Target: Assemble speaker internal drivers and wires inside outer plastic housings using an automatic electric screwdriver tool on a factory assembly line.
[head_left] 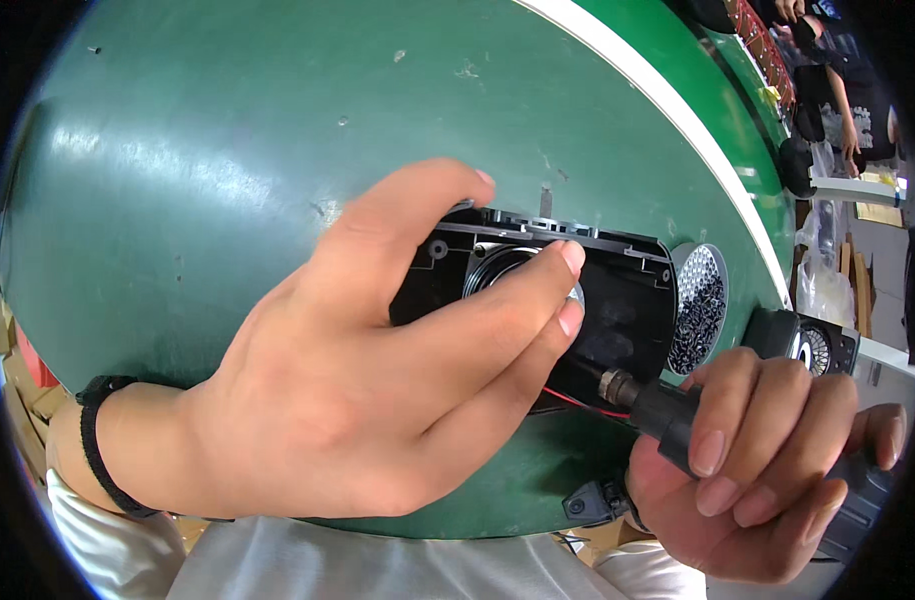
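My left hand (pixel 347 370) reaches across a black speaker housing (pixel 622 310) on the table. One finger hooks over its far edge; two others press on the round speaker driver (pixel 492 268) set inside, hiding much of it. In my right hand (pixel 757 470) is a black electric screwdriver (pixel 665 415), gripped with the fingers wrapped round its body. The metal nose of the screwdriver points at the housing's near right corner; whether its bit touches anything, I cannot tell. A red wire (pixel 587 405) runs along the housing's near edge.
Just right of the housing stands a light grey dish (pixel 689 258) of small black screws (pixel 699 320). Another black speaker unit (pixel 817 348) sits beyond it by my right hand. The green table (pixel 227 160) has a curved white edge (pixel 657 75). Another person (pixel 845 100) is at far right.
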